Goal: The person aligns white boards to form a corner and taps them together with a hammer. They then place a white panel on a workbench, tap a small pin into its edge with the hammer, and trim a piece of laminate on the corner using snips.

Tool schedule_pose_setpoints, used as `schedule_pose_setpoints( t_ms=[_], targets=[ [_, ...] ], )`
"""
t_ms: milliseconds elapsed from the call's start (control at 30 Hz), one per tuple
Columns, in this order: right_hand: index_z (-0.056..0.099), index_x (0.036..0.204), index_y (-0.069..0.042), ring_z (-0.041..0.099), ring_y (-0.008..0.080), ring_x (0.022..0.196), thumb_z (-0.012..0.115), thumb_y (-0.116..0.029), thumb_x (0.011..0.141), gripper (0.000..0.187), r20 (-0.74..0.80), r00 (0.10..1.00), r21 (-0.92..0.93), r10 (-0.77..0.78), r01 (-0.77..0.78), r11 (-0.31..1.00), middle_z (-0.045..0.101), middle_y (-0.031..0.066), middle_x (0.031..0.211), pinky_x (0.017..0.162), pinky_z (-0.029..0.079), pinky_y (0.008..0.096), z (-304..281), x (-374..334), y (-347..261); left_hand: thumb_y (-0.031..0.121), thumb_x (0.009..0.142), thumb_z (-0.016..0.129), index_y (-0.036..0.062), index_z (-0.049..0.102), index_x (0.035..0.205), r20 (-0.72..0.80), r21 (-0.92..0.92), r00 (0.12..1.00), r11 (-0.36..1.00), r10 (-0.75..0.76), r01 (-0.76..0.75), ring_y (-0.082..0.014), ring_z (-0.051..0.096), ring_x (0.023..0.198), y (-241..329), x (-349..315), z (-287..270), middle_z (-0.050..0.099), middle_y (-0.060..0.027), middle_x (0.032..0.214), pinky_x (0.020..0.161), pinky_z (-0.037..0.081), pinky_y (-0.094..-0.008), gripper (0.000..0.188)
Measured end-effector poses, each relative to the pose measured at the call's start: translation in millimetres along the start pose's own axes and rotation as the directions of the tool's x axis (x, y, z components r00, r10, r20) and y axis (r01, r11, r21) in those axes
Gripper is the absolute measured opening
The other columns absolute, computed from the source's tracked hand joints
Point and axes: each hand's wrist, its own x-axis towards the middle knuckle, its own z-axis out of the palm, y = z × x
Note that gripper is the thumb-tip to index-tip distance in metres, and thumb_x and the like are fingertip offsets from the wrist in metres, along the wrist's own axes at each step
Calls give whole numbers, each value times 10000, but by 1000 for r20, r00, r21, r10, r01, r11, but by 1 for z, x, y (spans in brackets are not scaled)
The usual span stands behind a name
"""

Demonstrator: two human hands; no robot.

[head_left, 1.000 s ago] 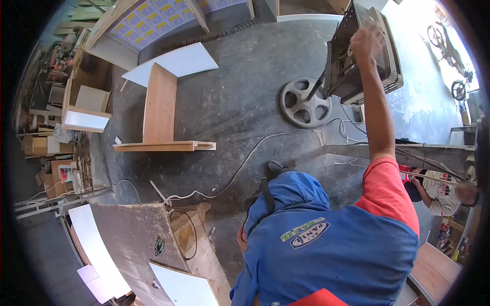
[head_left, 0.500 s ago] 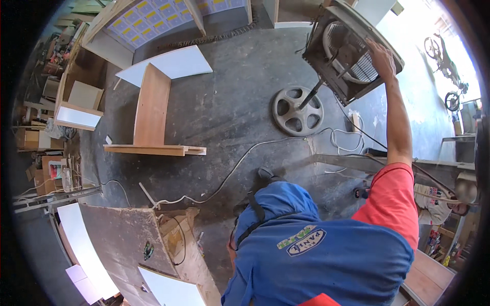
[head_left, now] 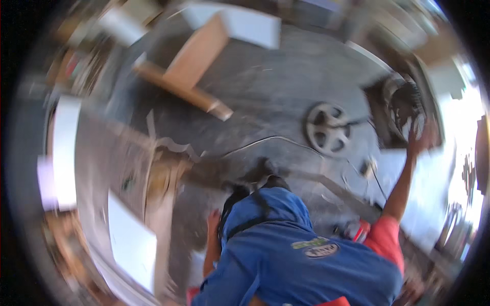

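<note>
The picture is smeared by motion. At the right, a boxy dark fan (head_left: 406, 104) with a round grille stands on a thin post. Its round grey base (head_left: 329, 128) with cut-out openings rests on the floor. My right arm reaches out to it, and my right hand (head_left: 424, 138) is closed over the near edge of the fan's square housing. Low beside my body hangs my left hand (head_left: 213, 220), close to my leg; its fingers are too blurred to read, and nothing shows in it.
A wood-and-white panel assembly (head_left: 199, 56) lies on the floor ahead. Left of me stands a brown bench (head_left: 125, 153) with a white board (head_left: 130, 237). A pale cable (head_left: 275, 137) crosses the floor toward the fan's base. A metal beam (head_left: 337, 188) runs in front on the right.
The view has swung, shifting the floor things in the picture. My right hand remains at the fan's housing, now near its lower corner. My left hand has come into view.
</note>
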Motion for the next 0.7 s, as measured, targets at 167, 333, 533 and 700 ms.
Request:
schedule_pose_setpoints(
  t_ms=[167, 333, 533, 700],
  targets=[
    [642, 1213, 16, 557, 417, 1186, 634, -321, 913, 452, 731, 671, -36, 127, -148, 988, 537, 239, 1381, 984, 448, 504, 113, -206, -171, 269, 846, 609, 85, 713, 1103, -185, -35, 983, 999, -14, 7, -369, 659, 1025, -10, -9, 13, 690, -201, 1080, 897, 524, -451, 333],
    [700, 1053, -56, 654, 372, 1028, 596, -220, 908, 242, 556, 130, 829, -821, -157, 536, 691, 162, 1119, 888, 519, 435, 73, -336, -456, 226, 823, 581, 99, 706, 1133, -264, -341, 930, 927, -255, 158, -356, 671, 1019, -14, -29, -24, 702, -188, 1074, 894, 532, -419, 358],
    [637, 1205, -41, 702, 328, 952, 655, -211, 917, 335, 133, -126, 922, -983, -347, 169, 694, 166, 1147, 827, 546, 371, -97, -251, -719, 201, 802, 616, 107, 706, 1173, -468, -574, 781, 814, -413, 87, -302, 697, 985, -119, -16, -44, 726, -159, 1059, 872, 536, -377, 393],
    [662, 1148, -40, 696, 337, 872, 667, -165, 903, 275, 100, -2, 977, -995, -188, 98, 697, 161, 1087, 769, 550, 390, -162, -213, -853, 119, 830, 619, -11, 669, 1204, -195, -981, 581, 143, -790, -134, -188, 664, 798, -225, -34, -61, 720, -66, 892, 744, 533, -321, 399]
  ],
)
